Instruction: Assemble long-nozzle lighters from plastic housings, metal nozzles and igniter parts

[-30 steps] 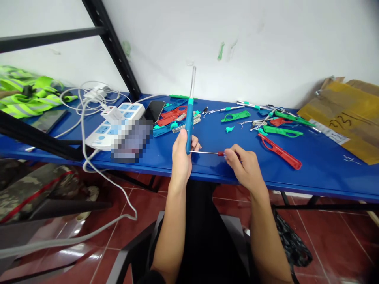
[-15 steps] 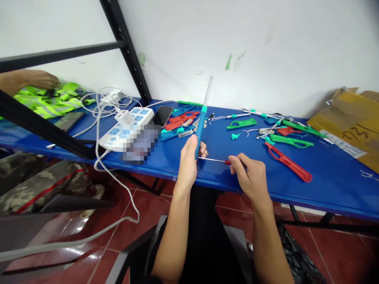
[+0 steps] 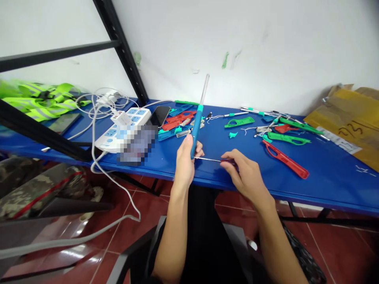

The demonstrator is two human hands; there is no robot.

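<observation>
My left hand is closed round the lower end of a blue long-reach lighter, held upright and tilted slightly right with its metal tube on top. My right hand pinches the dark red handle of a screwdriver. The thin shaft runs level to the left and meets the lighter's lower end; its tip is hidden there. Behind my hands lie a green casing half, a small teal trigger piece and a red casing half.
A white power strip with tangled cables and a phone sit to the left. More casing parts lie along the wall. A cardboard box stands at the right. Black shelf posts and a yellow-green reflective vest are at the left.
My right fingers have shifted their grip on the screwdriver handle, with the wrist turned. Another person's hand over the vest has left the view. The view has shifted slightly.
</observation>
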